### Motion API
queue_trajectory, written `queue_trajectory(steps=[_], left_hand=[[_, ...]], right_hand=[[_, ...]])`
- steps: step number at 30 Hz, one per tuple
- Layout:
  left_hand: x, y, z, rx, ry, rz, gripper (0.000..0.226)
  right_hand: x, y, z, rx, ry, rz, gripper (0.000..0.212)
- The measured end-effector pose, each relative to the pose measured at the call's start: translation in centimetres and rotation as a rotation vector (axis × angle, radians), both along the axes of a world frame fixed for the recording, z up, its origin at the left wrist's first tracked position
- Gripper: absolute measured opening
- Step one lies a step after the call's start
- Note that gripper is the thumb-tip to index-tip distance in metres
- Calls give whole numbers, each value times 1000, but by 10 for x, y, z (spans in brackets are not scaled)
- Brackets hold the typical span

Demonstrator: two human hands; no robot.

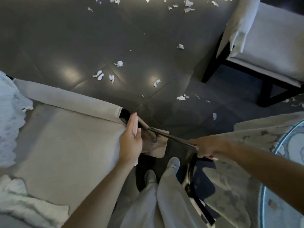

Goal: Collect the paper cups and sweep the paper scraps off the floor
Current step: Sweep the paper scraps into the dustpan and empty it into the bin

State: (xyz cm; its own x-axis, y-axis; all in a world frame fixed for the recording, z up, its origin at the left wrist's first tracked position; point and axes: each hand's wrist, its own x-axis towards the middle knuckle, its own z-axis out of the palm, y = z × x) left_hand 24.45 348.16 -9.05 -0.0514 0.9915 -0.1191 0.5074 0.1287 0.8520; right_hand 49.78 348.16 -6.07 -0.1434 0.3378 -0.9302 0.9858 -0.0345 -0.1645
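Glossy dark tile floor [49, 38] shows two glare spots; pale left chair [65, 145], right chair [271, 46], cloth-draped round table [283, 211] lower right.

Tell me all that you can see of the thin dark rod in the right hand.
The rod is thin, straight and dark, perhaps metal. It slants from the right hand, which grips its upper end, down to a beige piece near the floor, ahead of the shoes.

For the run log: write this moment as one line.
left hand: holds pale item | right hand: grips long handle | paper scraps: scattered on floor
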Motion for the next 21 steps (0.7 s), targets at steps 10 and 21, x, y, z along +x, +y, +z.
queue_trajectory(steps=[10,21], left_hand=[[42,39,10,29,9,-243,55],[119,159,18,121,100,-506,56]], right_hand=[[69,2,34,-15,17,-434,40],[145,24,39,166,-166,-775,37]])
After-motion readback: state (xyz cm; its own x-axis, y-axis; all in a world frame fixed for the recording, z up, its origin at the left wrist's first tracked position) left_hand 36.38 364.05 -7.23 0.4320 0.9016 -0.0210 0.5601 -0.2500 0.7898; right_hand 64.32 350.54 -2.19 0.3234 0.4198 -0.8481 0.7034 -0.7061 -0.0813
